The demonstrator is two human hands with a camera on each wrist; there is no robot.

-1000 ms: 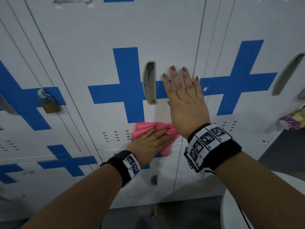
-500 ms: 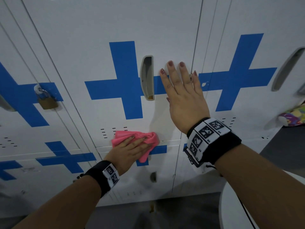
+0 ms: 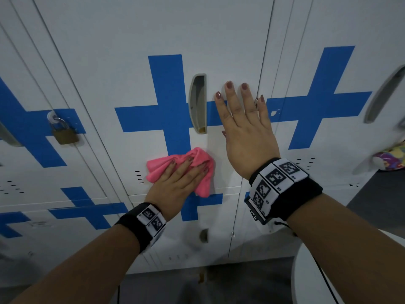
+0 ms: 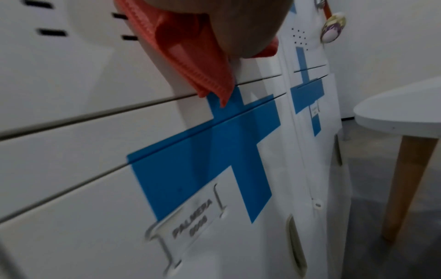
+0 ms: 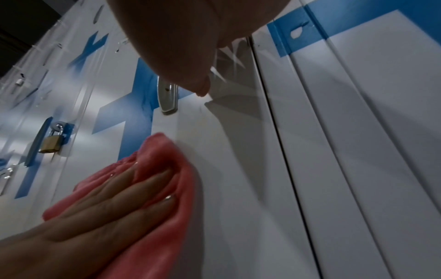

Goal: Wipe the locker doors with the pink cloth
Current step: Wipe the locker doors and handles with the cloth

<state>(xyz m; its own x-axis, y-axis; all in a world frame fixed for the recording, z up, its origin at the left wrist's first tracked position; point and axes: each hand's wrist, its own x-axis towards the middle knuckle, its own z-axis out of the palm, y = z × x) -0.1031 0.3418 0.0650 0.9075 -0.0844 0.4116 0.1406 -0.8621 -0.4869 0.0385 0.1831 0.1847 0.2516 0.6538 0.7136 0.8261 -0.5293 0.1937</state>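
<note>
White locker doors with blue crosses fill the head view. My left hand presses the bunched pink cloth flat against the middle locker door, just below its grey recessed handle. Its fingers lie straight on top of the cloth. In the left wrist view the cloth hangs from under my palm over the door's lower edge. My right hand lies flat on the same door, right of the handle, fingers spread and holding nothing.
A brass padlock hangs on the left locker. A colourful object sits at the far right edge of the lockers. A white round table with wooden legs stands to the right, over the grey floor.
My left hand slid the cloth left along the door's bottom edge, then back up and right toward the handle. The right hand stayed flat in place.
</note>
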